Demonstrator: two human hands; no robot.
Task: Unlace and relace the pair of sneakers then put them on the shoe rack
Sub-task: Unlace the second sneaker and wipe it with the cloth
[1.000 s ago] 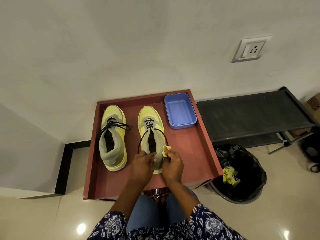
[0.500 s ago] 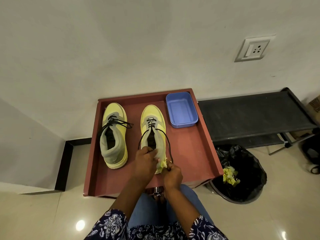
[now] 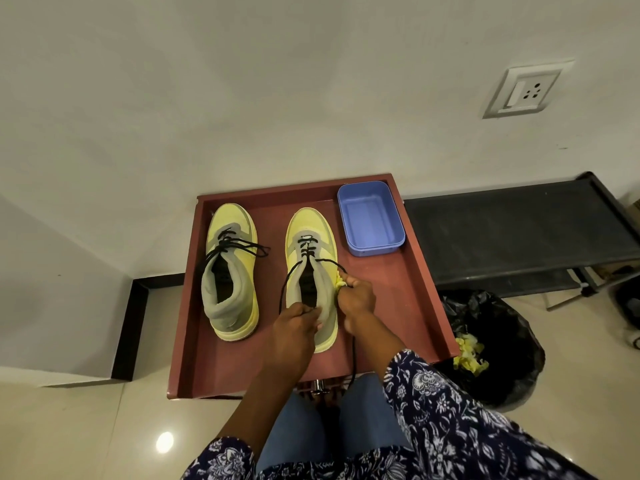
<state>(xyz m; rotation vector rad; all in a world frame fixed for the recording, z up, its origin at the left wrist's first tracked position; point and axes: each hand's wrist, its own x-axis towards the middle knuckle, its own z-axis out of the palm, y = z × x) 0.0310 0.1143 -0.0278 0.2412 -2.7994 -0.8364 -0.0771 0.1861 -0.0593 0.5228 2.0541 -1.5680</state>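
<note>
A person looks down at a reddish-brown tabletop with a raised rim, set against a pale wall. Two yellow and grey high-top sneakers stand on it side by side, toes toward the wall. The left sneaker is apart from both hands; its black lace is threaded through the lower eyelets, with the ends lying loose across the tongue. The right sneaker is laced only near the toe.

The left hand rests at the heel collar of the right sneaker, its grip closed on one end of the black lace, which runs up to the eyelets. The right hand is pressed against the sneaker's right side, its grip pinched tight on the other lace end together with a small crumpled yellow scrap. A further stretch of lace hangs from this hand over the tabletop's near edge.

An empty blue plastic tray sits at the far right corner of the tabletop. To the right stands a low black shoe rack, and just in front of it a bin lined with a black bag holding yellow scraps. A wall socket is mounted above.
</note>
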